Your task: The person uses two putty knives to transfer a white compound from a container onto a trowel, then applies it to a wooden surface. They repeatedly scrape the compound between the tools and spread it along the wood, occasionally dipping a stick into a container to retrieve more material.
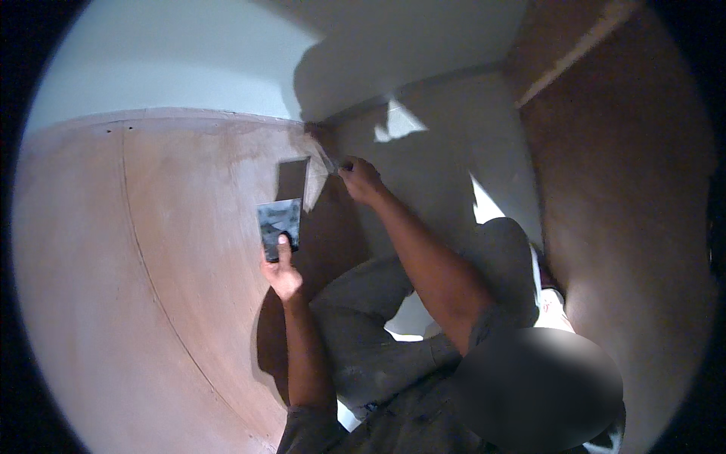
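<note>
My left hand point(283, 278) grips a flat, rectangular scraper-like plate point(278, 218) with a smeared grey face, the thumb pressed on its lower part. Beside it, the brown board point(197, 197) carries the plate's dark shadow. Further up and to the right, my right hand point(361, 181) is closed round a thin tool whose slim, pale blade point(327, 157) points up and left toward the corner where the brown board meets the shaded panel. Its handle is mostly hidden in the fingers. Whether the blade touches the surface I cannot tell.
A pale blue-white surface point(174, 83) borders the brown board along the top. A shaded grey panel point(439, 159) closes the far side, and a dark brown panel point(620, 197) stands at the right. My bent legs point(363, 303) are close below the hands.
</note>
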Demonstrator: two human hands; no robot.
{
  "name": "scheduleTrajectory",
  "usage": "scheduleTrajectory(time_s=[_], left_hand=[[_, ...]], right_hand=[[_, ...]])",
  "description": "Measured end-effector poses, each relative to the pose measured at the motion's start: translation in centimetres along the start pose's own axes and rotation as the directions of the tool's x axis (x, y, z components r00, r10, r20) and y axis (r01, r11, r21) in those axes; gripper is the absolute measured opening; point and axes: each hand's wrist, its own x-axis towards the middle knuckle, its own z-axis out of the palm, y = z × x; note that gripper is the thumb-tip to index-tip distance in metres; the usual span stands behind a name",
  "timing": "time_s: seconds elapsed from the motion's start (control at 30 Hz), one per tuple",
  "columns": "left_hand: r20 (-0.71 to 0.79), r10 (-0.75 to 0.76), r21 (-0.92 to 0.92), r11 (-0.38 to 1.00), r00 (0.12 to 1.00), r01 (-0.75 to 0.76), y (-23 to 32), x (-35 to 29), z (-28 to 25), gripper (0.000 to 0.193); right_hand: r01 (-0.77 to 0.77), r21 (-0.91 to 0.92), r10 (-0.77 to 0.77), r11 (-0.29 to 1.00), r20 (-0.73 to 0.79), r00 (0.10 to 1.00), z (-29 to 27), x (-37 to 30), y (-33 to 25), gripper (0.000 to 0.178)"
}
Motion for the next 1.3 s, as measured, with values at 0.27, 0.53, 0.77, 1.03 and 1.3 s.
scheduleTrajectory(time_s=[0.27,0.53,0.77,1.03,1.3], left_hand=[[0.118,-0.394,-0.754,0.562,0.912,0.34,5.6,-12.1,-1.3,0.021],[0.291,-0.318,-0.76,0.496,0.902,0.42,18.0,-18.5,0.2,0.022],[0.445,-0.098,-0.791,0.423,0.89,0.442,23.0,-21.9,-2.6,0.031],[0.495,0.14,-0.841,0.326,0.858,0.432,21.4,-23.0,-6.3,0.046],[0.488,0.141,-0.849,0.305,0.861,0.431,22.0,-24.4,-8.8,0.043]], right_hand=[[0.224,0.266,-0.196,0.937,-0.128,0.972,-13.9,-13.1,-7.6,0.038],[0.821,0.049,-0.786,0.569,-0.263,0.56,-20.4,-30.2,-17.9,0.053],[0.97,-0.242,-0.998,0.006,0.054,0.02,-21.6,-35.9,-21.6,0.052],[0.889,-0.415,-0.895,-0.192,0.446,0.015,-20.9,-41.0,-24.3,0.061],[0.853,-0.488,-0.863,-0.185,0.496,0.097,-19.7,-41.0,-25.2,0.064]])
